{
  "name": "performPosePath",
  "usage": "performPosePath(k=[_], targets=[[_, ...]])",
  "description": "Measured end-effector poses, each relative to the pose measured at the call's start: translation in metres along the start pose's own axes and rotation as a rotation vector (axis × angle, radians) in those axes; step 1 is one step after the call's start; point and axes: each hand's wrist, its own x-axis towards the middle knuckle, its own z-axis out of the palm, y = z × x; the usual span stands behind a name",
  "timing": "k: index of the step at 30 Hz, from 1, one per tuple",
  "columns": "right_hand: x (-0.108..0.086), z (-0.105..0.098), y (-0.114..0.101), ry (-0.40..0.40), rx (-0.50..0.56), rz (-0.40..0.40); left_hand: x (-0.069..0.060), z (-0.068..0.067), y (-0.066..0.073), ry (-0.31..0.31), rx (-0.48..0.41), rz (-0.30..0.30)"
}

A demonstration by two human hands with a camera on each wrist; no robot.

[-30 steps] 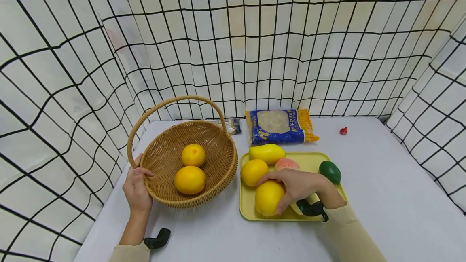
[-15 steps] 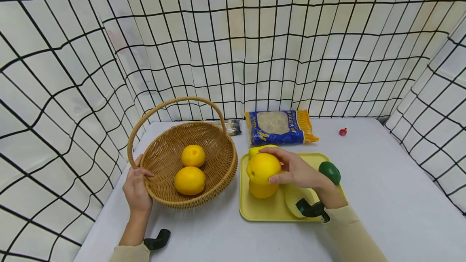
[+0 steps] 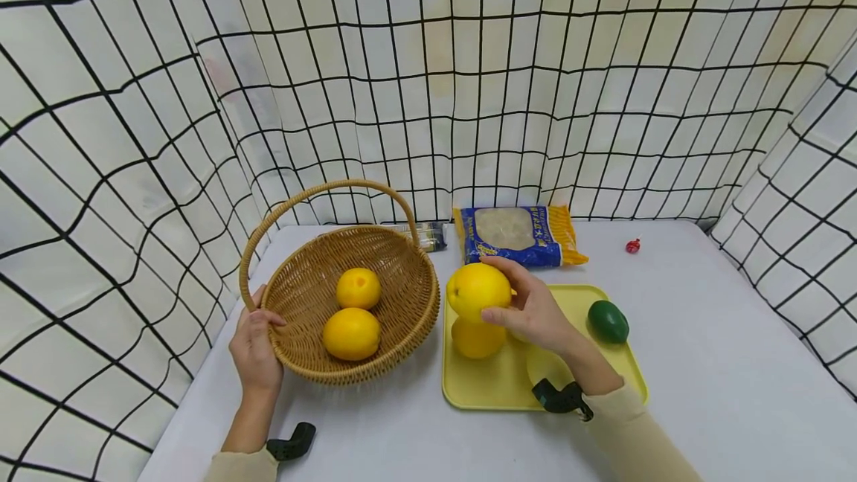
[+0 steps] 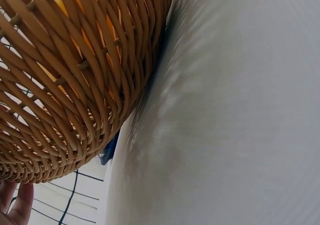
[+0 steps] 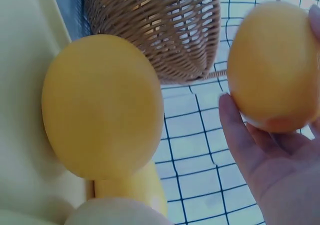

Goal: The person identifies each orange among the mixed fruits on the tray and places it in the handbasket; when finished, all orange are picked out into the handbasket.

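My left hand [image 3: 257, 352] grips the rim of a wicker basket [image 3: 301, 281] that leans toward me, with two yellow-orange fruits [image 3: 351, 334] lying inside. In the left wrist view the basket's woven side [image 4: 75, 85] shows close up, fingertips [image 4: 22, 202] at its edge. My right hand [image 3: 532, 311] pinches a yellow fruit [image 3: 477, 290] between thumb and fingers, above the left part of a yellow tray [image 3: 475, 391]. Under it a second yellow fruit [image 3: 477, 341] rests on the tray. The right wrist view shows the held fruit [image 5: 272, 67] apart from the resting one [image 5: 102, 107].
A green fruit [image 3: 608, 321] lies at the tray's right side, and a pale one [image 3: 545, 367] is partly behind my right wrist. Behind the tray lies a blue and yellow packet [image 3: 515, 235]. A small red item [image 3: 632, 245] is at the back right. Black-lined white walls surround the table.
My right hand has lifted the yellow fruit from the front of the tray and moved it up, back and slightly left. My left hand and the basket have barely moved.
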Motion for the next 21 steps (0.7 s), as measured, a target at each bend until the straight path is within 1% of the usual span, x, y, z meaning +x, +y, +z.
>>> performPosePath(k=[4,7,8,13,16,19,21], targets=[[0.002,0.007,-0.005,0.065,0.008,-0.021,0.0,0.0,0.001,-0.002,0.017,0.003],[0.005,0.014,-0.009,0.103,0.016,-0.028,0.0,0.001,0.001,-0.003,0.017,0.003],[0.006,0.016,-0.01,0.111,0.023,-0.03,0.0,0.001,0.001,-0.001,0.001,0.007],[0.015,0.029,-0.015,0.136,0.04,-0.03,0.001,0.002,-0.001,0.009,-0.013,0.021],[0.022,0.037,-0.018,0.148,0.011,-0.022,0.0,0.001,-0.002,0.012,-0.021,0.027],[0.028,0.045,-0.021,0.158,-0.03,-0.016,0.0,0.001,0.0,0.01,-0.051,0.036],[0.032,0.05,-0.023,0.154,-0.038,-0.012,0.001,0.002,0.001,0.011,-0.067,0.043]])
